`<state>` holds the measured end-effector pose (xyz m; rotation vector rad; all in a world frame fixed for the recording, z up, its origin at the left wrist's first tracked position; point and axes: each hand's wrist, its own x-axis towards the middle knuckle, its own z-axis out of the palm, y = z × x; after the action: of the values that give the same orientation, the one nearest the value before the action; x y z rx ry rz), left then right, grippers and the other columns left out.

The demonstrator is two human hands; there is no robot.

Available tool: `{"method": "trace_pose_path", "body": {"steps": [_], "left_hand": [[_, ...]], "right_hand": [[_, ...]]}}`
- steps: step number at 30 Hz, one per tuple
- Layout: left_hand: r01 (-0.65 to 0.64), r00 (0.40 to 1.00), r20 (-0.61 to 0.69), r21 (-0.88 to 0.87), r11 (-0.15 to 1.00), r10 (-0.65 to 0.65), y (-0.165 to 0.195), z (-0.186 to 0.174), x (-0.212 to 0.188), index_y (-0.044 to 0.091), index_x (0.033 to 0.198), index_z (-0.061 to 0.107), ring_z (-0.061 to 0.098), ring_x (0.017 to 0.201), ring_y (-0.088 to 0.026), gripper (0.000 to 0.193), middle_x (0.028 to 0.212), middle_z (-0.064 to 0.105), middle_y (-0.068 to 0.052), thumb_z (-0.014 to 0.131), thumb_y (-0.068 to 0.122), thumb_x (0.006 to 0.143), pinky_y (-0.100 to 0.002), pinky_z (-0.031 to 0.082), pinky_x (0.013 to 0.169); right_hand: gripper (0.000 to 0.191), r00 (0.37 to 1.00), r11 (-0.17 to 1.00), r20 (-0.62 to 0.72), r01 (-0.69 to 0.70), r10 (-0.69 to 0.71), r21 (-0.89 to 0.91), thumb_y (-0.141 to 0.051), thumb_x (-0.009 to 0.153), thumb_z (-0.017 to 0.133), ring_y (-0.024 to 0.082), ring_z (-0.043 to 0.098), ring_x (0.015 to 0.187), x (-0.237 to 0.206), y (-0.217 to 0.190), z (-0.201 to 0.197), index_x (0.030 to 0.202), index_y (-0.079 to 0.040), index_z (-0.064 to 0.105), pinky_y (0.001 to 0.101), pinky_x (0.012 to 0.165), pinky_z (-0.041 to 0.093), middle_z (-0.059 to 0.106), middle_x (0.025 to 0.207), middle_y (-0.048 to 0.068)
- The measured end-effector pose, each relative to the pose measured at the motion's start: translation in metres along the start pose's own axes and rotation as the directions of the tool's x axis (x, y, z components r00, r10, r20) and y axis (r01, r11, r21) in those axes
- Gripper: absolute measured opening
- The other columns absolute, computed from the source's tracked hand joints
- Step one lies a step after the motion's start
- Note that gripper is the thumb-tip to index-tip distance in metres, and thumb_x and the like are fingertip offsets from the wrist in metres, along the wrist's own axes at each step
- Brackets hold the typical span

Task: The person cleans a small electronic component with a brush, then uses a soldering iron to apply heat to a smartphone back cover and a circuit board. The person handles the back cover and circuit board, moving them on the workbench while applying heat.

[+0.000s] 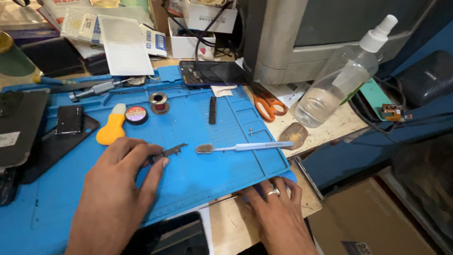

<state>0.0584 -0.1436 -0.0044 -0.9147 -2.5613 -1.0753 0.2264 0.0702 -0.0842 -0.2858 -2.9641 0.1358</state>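
My left hand rests on the blue work mat, its fingertips touching a small dark metal part. My right hand, with a ring on one finger, lies flat at the mat's near right edge and holds nothing. A pale blue toothbrush with dirty bristles lies just right of the metal part. A yellow-handled tool sits beyond my left hand.
A small round tin, a solder spool, a black stick, a phone, orange scissors and a clear spray bottle stand around. A grey monitor is behind. Dark phone parts lie at left.
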Motion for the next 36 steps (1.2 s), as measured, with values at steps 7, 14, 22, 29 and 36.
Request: {"method": "trace_pose_path", "body": {"steps": [7, 14, 22, 29, 36], "left_hand": [[0.012, 1.000, 0.028, 0.008, 1.000, -0.012, 0.002, -0.003, 0.002, 0.004, 0.099, 0.075, 0.068, 0.090, -0.031, 0.022, 0.099, 0.069, -0.013, 0.076, 0.015, 0.080, -0.042, 0.055, 0.079], [0.068, 0.995, 0.066, 0.023, 0.997, -0.070, 0.003, -0.003, 0.003, 0.006, 0.103, 0.075, 0.068, 0.091, -0.030, 0.026, 0.099, 0.068, -0.012, 0.076, 0.016, 0.079, -0.042, 0.055, 0.079], [0.044, 0.997, 0.058, 0.019, 0.999, -0.045, 0.002, -0.003, 0.003, 0.006, 0.103, 0.075, 0.068, 0.091, -0.029, 0.025, 0.098, 0.068, -0.012, 0.075, 0.016, 0.080, -0.042, 0.055, 0.079], [0.030, 0.999, 0.033, 0.001, 1.000, -0.030, 0.001, -0.001, 0.002, 0.005, 0.097, 0.075, 0.068, 0.091, -0.030, 0.021, 0.098, 0.069, -0.012, 0.076, 0.014, 0.079, -0.041, 0.055, 0.078], [0.026, 0.999, 0.019, -0.007, 1.000, -0.026, -0.001, 0.000, 0.002, 0.004, 0.096, 0.075, 0.069, 0.088, -0.029, 0.020, 0.098, 0.069, -0.012, 0.077, 0.014, 0.079, -0.041, 0.056, 0.076]], "right_hand": [[0.073, 0.999, 0.997, -0.038, 0.034, -0.031, 0.065, 0.008, 0.059, 0.058, 0.036, 0.039, 0.135, -0.003, 0.000, -0.003, 0.128, -0.016, 0.063, 0.0591, 0.104, 0.024, 0.049, 0.136, 0.014], [0.079, 0.988, 0.988, -0.123, 0.111, -0.098, 0.107, 0.007, 0.049, 0.061, 0.041, 0.040, 0.133, -0.004, 0.008, -0.002, 0.123, -0.019, 0.066, 0.0631, 0.106, 0.024, 0.048, 0.136, 0.016], [0.079, 0.987, 0.980, -0.153, 0.077, -0.049, 0.184, 0.013, 0.045, 0.064, 0.038, 0.045, 0.129, -0.012, 0.011, -0.002, 0.119, -0.018, 0.069, 0.0593, 0.107, 0.028, 0.052, 0.125, 0.014], [0.066, 0.970, 0.972, -0.230, 0.124, -0.076, 0.201, 0.002, 0.050, 0.069, 0.039, 0.047, 0.123, -0.021, 0.010, -0.006, 0.111, -0.022, 0.072, 0.0587, 0.106, 0.036, 0.056, 0.124, 0.009], [0.051, 0.975, 0.980, -0.206, 0.119, -0.084, 0.161, -0.011, 0.071, 0.074, 0.037, 0.052, 0.120, -0.036, 0.011, -0.014, 0.117, -0.032, 0.074, 0.0499, 0.099, 0.045, 0.057, 0.127, 0.007]]}}
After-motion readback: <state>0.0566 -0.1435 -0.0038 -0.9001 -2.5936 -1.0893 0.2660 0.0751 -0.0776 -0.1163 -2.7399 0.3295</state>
